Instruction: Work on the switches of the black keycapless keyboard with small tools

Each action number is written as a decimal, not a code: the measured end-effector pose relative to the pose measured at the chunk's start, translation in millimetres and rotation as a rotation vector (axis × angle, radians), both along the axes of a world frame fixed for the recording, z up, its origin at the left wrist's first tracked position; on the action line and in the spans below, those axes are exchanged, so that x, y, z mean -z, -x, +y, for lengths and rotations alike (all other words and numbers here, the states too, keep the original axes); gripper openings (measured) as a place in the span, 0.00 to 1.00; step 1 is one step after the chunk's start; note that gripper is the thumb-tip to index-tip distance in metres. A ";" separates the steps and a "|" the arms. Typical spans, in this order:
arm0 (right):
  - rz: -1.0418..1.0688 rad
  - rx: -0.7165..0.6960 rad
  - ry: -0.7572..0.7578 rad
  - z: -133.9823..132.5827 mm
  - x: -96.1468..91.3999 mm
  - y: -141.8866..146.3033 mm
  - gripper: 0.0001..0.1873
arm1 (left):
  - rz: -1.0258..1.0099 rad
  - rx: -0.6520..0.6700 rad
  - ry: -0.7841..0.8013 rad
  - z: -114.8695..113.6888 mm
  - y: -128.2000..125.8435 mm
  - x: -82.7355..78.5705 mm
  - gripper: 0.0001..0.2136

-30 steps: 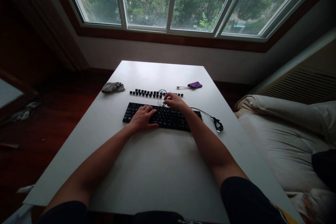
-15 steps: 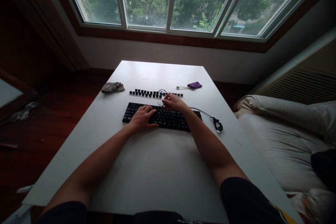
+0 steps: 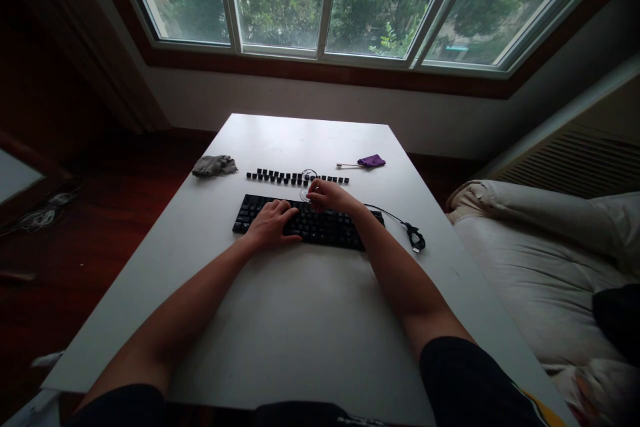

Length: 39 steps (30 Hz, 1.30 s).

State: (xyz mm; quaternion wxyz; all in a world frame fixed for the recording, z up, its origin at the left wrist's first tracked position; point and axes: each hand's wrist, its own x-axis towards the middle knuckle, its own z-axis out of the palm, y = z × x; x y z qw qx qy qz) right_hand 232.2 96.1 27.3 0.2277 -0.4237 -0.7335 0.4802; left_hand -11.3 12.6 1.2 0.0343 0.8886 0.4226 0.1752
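Note:
A black keyboard (image 3: 320,225) lies across the middle of the white table (image 3: 300,320). My left hand (image 3: 271,222) rests flat on its left half, fingers spread over the keys. At the keyboard's back edge my right hand (image 3: 331,196) is curled in a pinch on a thin wire tool, too small to name with certainty. Behind the keyboard runs a row of several loose black keycaps (image 3: 280,177), with a small clear round dish (image 3: 305,195) just beside my right fingers.
A crumpled grey cloth (image 3: 215,165) lies at the back left, a purple cloth (image 3: 371,161) with a small brush at the back right. The keyboard's black cable (image 3: 413,233) coils toward the right edge. A bed with pale bedding (image 3: 540,260) stands to the right.
My right hand has slid slightly back and left along the keyboard's back edge. The left hand has stayed put.

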 end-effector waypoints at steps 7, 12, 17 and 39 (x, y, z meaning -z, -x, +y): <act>-0.116 -0.088 -0.161 -14.7 -14.1 6.6 0.12 | 0.004 -0.007 -0.003 0.4 -0.2 -0.7 0.33; -0.278 -0.206 -0.292 -20.7 -28.1 5.8 0.11 | 0.017 -0.002 -0.009 1.6 0.4 -1.4 0.32; -0.402 -0.201 -0.441 -21.3 -33.9 7.9 0.10 | 0.025 -0.002 -0.009 2.3 0.0 -1.3 0.33; -0.011 -0.054 -0.278 -16.5 -49.9 -8.6 0.17 | -0.016 0.005 0.006 5.3 1.4 2.6 0.35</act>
